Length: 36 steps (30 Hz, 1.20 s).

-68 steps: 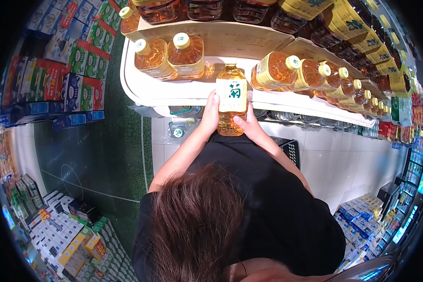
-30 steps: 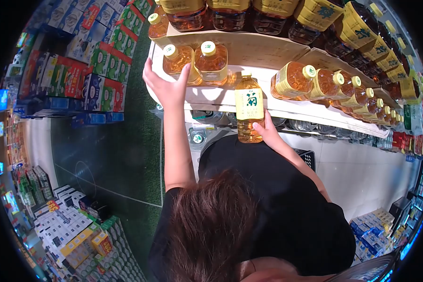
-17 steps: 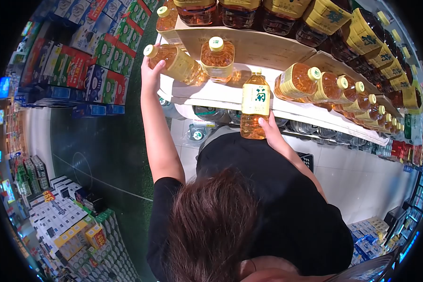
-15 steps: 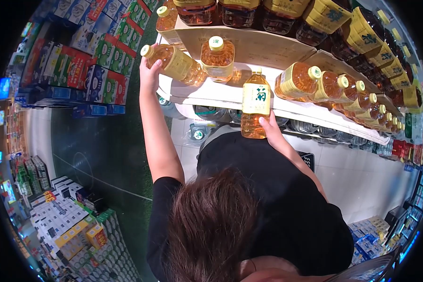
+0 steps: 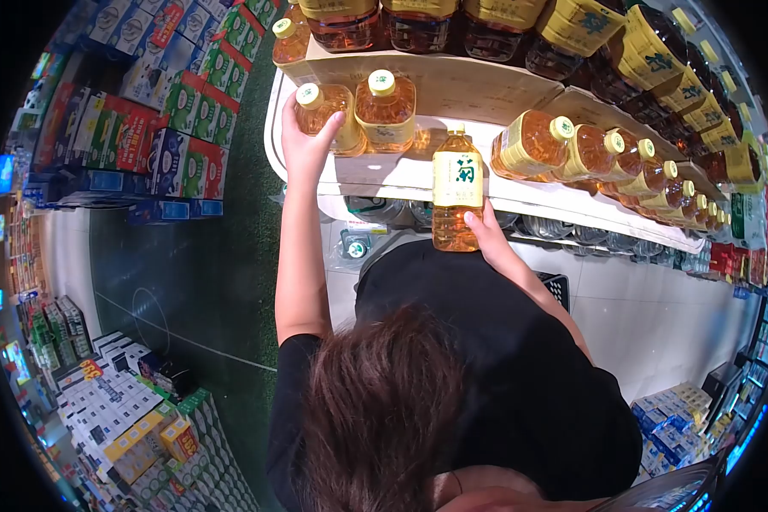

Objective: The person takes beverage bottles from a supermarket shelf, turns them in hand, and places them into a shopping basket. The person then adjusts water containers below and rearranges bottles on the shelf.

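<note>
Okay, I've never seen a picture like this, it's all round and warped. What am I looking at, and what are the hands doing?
A person wears a fisheye camera on the head, looking down over their own hair and arms, which bends the edges. They stand at a white store shelf stocked with amber drink bottles. The left hand grips a bottle on the shelf near its green cap. The right hand holds another bottle upright at the shelf's front edge. Stacked cartons stand on the far left.
</note>
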Each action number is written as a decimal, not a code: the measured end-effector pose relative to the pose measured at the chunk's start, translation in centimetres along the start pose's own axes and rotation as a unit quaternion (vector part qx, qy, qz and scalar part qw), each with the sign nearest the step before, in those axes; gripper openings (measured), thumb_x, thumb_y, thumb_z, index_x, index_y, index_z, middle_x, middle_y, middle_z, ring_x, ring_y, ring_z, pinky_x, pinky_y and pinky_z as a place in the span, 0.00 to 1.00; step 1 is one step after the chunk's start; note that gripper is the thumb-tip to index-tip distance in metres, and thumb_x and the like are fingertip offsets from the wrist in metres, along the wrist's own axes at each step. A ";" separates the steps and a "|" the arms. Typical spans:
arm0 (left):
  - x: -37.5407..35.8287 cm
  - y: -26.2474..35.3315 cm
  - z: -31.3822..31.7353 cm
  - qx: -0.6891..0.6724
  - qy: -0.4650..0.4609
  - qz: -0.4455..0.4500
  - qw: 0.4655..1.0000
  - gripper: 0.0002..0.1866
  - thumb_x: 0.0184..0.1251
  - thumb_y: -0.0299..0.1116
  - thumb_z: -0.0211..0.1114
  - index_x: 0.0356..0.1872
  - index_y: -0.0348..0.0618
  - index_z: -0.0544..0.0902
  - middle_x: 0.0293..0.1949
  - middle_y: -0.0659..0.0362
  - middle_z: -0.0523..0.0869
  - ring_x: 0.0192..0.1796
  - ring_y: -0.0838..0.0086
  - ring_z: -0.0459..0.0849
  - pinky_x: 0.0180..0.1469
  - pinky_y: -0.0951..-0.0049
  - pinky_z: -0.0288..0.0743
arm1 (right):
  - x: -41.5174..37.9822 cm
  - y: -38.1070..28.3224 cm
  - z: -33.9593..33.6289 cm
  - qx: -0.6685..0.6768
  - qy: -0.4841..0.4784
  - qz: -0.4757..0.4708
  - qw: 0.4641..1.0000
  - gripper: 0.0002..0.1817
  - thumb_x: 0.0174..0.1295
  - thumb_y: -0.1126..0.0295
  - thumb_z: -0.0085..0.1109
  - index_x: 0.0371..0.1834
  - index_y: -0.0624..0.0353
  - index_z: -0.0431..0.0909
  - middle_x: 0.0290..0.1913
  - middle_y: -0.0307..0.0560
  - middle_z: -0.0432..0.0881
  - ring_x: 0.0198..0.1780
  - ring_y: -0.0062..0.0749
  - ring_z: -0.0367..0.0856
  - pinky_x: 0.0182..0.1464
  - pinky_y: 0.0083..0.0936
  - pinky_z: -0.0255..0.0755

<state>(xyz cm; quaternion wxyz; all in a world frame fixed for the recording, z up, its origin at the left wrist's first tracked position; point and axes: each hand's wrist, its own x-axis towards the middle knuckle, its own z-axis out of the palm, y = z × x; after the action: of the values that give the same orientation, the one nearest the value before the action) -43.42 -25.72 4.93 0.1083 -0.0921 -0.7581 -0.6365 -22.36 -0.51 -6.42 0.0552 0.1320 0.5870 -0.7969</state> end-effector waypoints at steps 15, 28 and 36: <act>-4.9 -1.6 -1.5 -0.022 0.166 0.085 0.982 0.25 0.65 0.27 0.55 0.62 0.33 0.60 0.61 0.46 0.64 0.64 0.59 0.67 0.66 0.61 0.58 | -0.3 0.0 0.5 0.001 0.013 -0.014 1.000 0.30 0.66 0.67 0.51 0.68 0.62 0.51 0.59 0.48 0.67 0.58 0.29 0.67 0.61 0.28 0.62; -14.0 1.7 9.6 -0.396 -0.326 -0.185 0.838 0.45 0.60 0.64 0.55 0.64 0.33 0.60 0.58 0.48 0.71 0.61 0.68 0.71 0.60 0.69 0.67 | -6.0 -13.4 4.0 0.179 -0.083 0.125 0.972 0.44 0.51 0.43 0.61 0.66 0.62 0.61 0.61 0.53 0.71 0.61 0.40 0.72 0.62 0.37 0.67; -13.9 3.0 10.0 -0.420 -0.235 -0.285 0.829 0.43 0.57 0.68 0.48 0.59 0.35 0.68 0.52 0.50 0.78 0.51 0.64 0.79 0.53 0.66 0.74 | -6.3 -13.4 5.5 0.200 -0.052 0.150 0.967 0.48 0.51 0.35 0.57 0.66 0.62 0.61 0.62 0.52 0.70 0.61 0.38 0.71 0.64 0.35 0.64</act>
<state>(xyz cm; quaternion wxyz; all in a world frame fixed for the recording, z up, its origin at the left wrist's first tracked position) -29.77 -15.34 2.18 -0.3085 -0.0557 -0.4127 -0.8552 -20.31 -2.04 9.14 0.1766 0.1854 0.3852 -0.8866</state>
